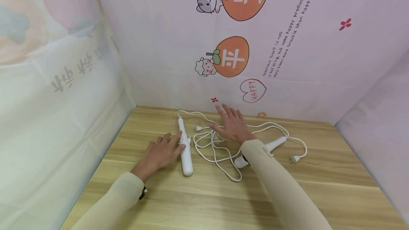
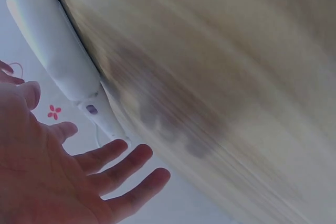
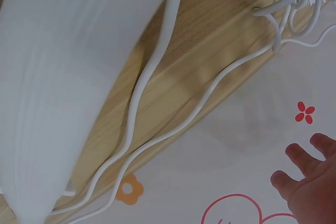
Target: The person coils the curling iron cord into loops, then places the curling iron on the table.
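A white hair iron (image 1: 186, 160), a slim wand with a cord at its far end, lies on the left part of the table. My left hand (image 1: 161, 152) is at its left side, thumb and forefinger reaching over its middle. In the left wrist view the fingers are spread, not curled round the iron (image 2: 52, 40); whether they touch it I cannot tell. My right hand (image 1: 234, 127) hovers with spread fingers over tangled white cords (image 1: 220, 162). A second white hair iron (image 1: 278, 142) lies slantwise, partly hidden under the right sleeve.
One plug (image 1: 198, 128) lies near the left iron, another plug (image 1: 295, 159) at the right. A printed white cloth (image 1: 166, 45) hangs along the back edge of the wooden table (image 1: 191, 205). More cloth (image 1: 105, 116) hangs at the left side, and also at the right.
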The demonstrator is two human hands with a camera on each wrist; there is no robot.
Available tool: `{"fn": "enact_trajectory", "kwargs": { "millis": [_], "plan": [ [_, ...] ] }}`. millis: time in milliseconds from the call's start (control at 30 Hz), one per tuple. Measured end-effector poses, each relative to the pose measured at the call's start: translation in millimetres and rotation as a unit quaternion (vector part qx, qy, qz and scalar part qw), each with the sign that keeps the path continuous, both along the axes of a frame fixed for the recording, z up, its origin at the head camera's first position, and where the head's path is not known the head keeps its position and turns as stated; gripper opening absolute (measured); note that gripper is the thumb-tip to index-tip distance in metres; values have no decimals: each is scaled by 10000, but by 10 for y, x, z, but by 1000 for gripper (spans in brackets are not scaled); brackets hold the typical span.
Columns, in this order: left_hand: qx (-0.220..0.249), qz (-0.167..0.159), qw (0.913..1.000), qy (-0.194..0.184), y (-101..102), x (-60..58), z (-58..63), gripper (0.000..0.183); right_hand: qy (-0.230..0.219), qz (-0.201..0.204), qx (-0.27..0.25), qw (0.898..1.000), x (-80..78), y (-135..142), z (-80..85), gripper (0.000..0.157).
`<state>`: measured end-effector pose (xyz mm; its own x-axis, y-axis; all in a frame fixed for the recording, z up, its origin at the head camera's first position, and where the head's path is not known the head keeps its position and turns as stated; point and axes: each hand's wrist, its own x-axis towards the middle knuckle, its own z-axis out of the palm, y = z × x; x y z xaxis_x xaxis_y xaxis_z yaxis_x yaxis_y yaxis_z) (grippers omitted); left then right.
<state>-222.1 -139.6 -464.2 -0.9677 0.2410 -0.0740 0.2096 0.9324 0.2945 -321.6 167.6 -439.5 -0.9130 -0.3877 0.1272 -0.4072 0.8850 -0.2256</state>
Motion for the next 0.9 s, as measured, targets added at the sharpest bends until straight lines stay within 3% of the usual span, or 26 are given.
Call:
{"fn": "enact_trajectory", "kwargs": {
  "millis": [600, 900],
  "plan": [
    [-239, 37, 9997, -11, 222, 227, 34, 69, -76, 84, 32, 9999, 31, -187, 20, 89],
    [-168, 79, 9998, 25, 367, 252, -2, 70, 75, 152, 161, 9997, 13, -220, -55, 92]
  ]
}}
